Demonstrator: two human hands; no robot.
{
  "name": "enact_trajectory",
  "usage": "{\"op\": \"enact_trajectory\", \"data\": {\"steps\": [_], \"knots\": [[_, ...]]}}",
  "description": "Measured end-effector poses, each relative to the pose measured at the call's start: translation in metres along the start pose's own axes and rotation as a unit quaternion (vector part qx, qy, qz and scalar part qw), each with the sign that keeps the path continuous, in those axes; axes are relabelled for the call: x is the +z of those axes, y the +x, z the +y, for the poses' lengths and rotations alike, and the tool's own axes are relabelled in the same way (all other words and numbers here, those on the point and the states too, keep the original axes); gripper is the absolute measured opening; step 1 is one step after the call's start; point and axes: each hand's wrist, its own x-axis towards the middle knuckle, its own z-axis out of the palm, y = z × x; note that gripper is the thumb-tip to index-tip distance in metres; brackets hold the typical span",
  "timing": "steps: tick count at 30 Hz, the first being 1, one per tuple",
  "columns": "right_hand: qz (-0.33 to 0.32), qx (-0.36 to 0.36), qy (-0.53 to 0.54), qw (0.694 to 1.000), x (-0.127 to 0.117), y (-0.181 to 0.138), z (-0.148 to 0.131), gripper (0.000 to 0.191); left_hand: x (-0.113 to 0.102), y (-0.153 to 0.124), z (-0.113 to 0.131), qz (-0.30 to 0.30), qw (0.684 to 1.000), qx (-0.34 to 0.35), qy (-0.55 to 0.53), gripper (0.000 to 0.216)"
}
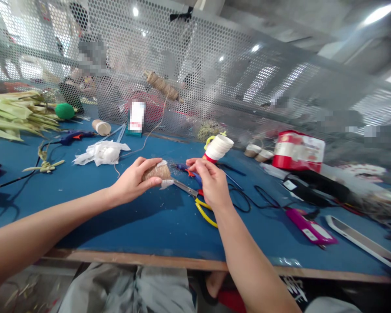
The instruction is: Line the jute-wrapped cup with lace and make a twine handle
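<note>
Left hand (pixel 137 178): closed around a twine-wrapped roll (pixel 159 173), fingers over the far side, thumb along the near side. The roll is held over the blue table (pixel 169 226), to the left of the right hand; white scraps show at its right-hand end. Right hand (pixel 214 184): narrow, fingers curled in, thumb near the fingertips; whether anything is pinched between them cannot be told. Scissors (pixel 204 212) with yellow handles lie beneath and beside this hand, blades directed towards the roll. A blue tool (pixel 182 167) with an orange-red part lies partly hidden behind the right hand, and a stack of white cups (pixel 220 147) is just beyond. A twine spool (pixel 163 86) is set against the perforated screen (pixel 117 26), its strand running down to the table near a white bundle (pixel 104 153), beyond the left hand
</note>
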Motion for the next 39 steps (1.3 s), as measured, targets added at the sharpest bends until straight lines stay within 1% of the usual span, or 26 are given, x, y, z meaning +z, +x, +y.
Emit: {"op": "enact_trajectory", "data": {"steps": [2, 4, 5, 6, 7, 9, 12, 15, 18, 21, 22, 24, 25, 26, 29, 31, 33, 39], "knots": [[-0.017, 0.041, -0.067, 0.997, -0.007, 0.009, 0.008, 0.023, -0.001, 0.0, 0.001, -0.004, 1.0, -0.012, -0.009, 0.054], [-0.013, 0.066, -0.181, 0.981, -0.017, 0.019, 0.015, 0.024, -0.001, 0.001, 0.001, -0.005, 1.0, -0.02, -0.019, 0.054], [-0.002, 0.084, -0.248, 0.965, -0.022, 0.026, 0.019, 0.022, -0.001, 0.001, 0.001, -0.007, 0.999, -0.024, -0.026, 0.054], [-0.015, 0.116, -0.324, 0.939, -0.027, 0.032, 0.023, 0.02, 0.0, 0.001, 0.0, -0.008, 0.999, -0.026, -0.035, 0.054], [-0.043, 0.154, -0.392, 0.906, -0.031, 0.038, 0.027, 0.019, 0.001, 0.002, -0.002, -0.011, 0.998, -0.029, -0.047, 0.054], [-0.084, 0.194, -0.415, 0.885, -0.035, 0.048, 0.038, 0.015, 0.002, 0.002, -0.005, -0.019, 0.996, -0.034, -0.076, 0.054], [-0.124, 0.237, -0.407, 0.873, -0.034, 0.057, 0.056, 0.022, 0.004, 0.003, -0.009, -0.029, 0.993, -0.041, -0.111, 0.054], [-0.133, 0.259, -0.374, 0.88, -0.028, 0.057, 0.07, 0.025, 0.003, 0.002, -0.008, -0.041, 0.991, -0.035, -0.119, 0.056], [-0.128, 0.271, -0.31, 0.902, -0.025, 0.053, 0.069, 0.019, 0.001, 0.003, -0.005, -0.051, 0.991, -0.028, -0.118, 0.059], [-0.102, 0.252, -0.233, 0.934, -0.027, 0.05, 0.053, 0.007, -0.001, 0.004, -0.005, -0.057, 0.991, -0.023, -0.119, 0.059], [-0.089, 0.24, -0.206, 0.944, -0.028, 0.048, 0.044, 0.006, -0.002, 0.005, -0.006, -0.058, 0.991, -0.02, -0.117, 0.059], [-0.079, 0.222, -0.147, 0.961, -0.031, 0.043, 0.027, 0.008, -0.003, 0.006, -0.009, -0.057, 0.992, -0.01, -0.109, 0.059], [-0.075, 0.218, -0.071, 0.97, -0.032, 0.04, 0.018, 0.012, -0.004, 0.007, -0.01, -0.057, 0.993, -0.004, -0.104, 0.06], [-0.081, 0.217, -0.019, 0.973, -0.033, 0.036, 0.01, 0.015, -0.004, 0.008, -0.012, -0.057, 0.993, 0.001, -0.1, 0.06], [-0.092, 0.166, 0.056, 0.98, -0.031, 0.02, -0.006, 0.019, -0.006, 0.009, -0.016, -0.062, 0.994, 0.006, -0.091, 0.06], [-0.116, 0.132, 0.068, 0.982, -0.028, 0.01, -0.012, 0.018, -0.008, 0.01, -0.017, -0.063, 0.994, 0.005, -0.086, 0.06], [-0.142, 0.116, 0.059, 0.981, -0.027, 0.002, -0.015, 0.017, -0.009, 0.01, -0.018, -0.058, 0.995, 0.006, -0.079, 0.059], [-0.185, 0.091, -0.055, 0.977, -0.029, -0.006, -0.019, 0.021, -0.011, 0.011, -0.02, -0.05, 0.998, 0.019, -0.043, 0.06]]}}
